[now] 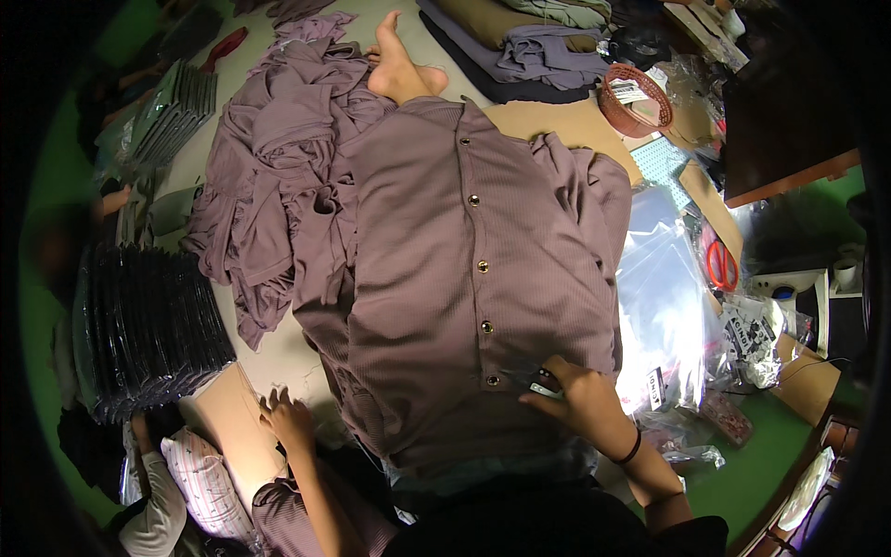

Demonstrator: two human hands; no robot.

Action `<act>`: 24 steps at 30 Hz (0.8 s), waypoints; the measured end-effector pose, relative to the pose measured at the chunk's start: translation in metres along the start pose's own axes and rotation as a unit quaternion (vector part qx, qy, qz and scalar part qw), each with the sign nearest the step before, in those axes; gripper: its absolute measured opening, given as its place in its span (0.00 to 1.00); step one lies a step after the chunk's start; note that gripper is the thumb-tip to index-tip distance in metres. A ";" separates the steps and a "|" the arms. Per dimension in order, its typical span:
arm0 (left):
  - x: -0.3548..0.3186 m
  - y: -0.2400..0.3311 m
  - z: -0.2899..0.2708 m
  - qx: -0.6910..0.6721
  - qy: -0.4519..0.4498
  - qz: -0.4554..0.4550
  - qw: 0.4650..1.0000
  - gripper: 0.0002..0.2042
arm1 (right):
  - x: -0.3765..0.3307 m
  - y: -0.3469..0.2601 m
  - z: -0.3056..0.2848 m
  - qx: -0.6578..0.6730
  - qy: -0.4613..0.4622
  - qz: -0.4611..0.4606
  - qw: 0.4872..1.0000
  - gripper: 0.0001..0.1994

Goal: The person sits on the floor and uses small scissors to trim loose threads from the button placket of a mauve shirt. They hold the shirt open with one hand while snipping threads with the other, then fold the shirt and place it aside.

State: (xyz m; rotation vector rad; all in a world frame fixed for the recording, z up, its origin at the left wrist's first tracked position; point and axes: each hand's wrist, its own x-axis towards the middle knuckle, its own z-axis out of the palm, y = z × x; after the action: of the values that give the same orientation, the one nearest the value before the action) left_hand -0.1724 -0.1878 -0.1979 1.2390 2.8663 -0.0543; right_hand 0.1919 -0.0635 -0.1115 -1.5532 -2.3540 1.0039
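Observation:
A mauve ribbed garment with a buttoned placket is spread in front of me. Near the lowest button, my right hand is closed around a small dark and silver tool, perhaps thread snips; the fingers partly cover it. The tool's tip is close to the cloth beside the placket. Lower left, my left hand hangs apart from the garment, its fingers loosely bent and spread, with nothing visible in them. Below it is a brown cardboard sheet. A dark band circles my right wrist.
Crumpled mauve garments lie at left, beside a stack of dark plastic-wrapped packs. Clear bags, red-handled scissors and a woven basket are at right. A bare foot shows beyond the garment. Another person's sleeve is lower left.

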 end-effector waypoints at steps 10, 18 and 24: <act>-0.069 0.159 -0.080 -0.561 -0.642 0.025 0.522 0.16 | 0.005 0.006 0.014 0.047 -0.022 0.008 0.999 0.12; -0.086 0.193 -0.067 -0.658 -0.577 -0.168 0.454 0.14 | 0.007 0.007 0.003 0.153 -0.061 -0.008 0.986 0.12; -0.090 0.189 -0.058 -0.644 -0.561 -0.147 0.499 0.12 | 0.005 0.003 0.002 0.186 -0.042 0.006 0.982 0.12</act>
State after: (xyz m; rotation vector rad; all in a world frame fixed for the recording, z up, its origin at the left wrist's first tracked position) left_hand 0.0266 -0.1219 -0.1414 0.1019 1.1318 0.7768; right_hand 0.1908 -0.0592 -0.1162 -1.4043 -2.0511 1.4404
